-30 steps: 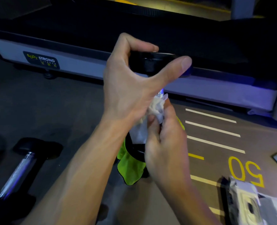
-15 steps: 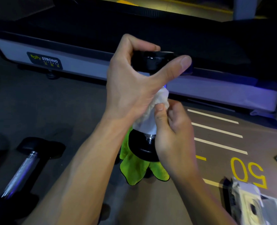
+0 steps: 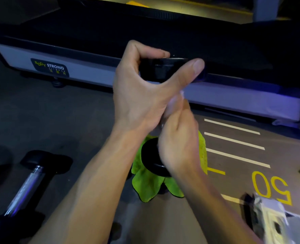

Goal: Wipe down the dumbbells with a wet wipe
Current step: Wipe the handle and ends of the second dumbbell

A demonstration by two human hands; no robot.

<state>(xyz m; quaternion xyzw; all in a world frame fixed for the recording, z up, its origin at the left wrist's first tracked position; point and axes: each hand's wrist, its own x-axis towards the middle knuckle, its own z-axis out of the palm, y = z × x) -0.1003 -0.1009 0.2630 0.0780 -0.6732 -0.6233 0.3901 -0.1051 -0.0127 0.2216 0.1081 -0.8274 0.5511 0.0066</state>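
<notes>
A black dumbbell (image 3: 163, 70) stands upright on a green cloth (image 3: 145, 187). My left hand (image 3: 145, 95) grips its top head between curled fingers and thumb. My right hand (image 3: 177, 143) is wrapped round the handle with a white wet wipe (image 3: 174, 103) pressed against it; the wipe and hand are blurred, and the handle is hidden. The lower head (image 3: 152, 161) shows beside my right wrist. A second dumbbell (image 3: 29, 185) with a chrome handle lies on the floor at the lower left.
A treadmill base (image 3: 93, 74) with a "Body Strong" label runs across the back. The floor has white lines and a yellow "50" (image 3: 272, 187) on the right. A packet of wipes (image 3: 276, 221) lies at the lower right.
My right hand has slid along the handle with the wipe, down and then up again, now blurred. My left hand keeps its grip on the top head.
</notes>
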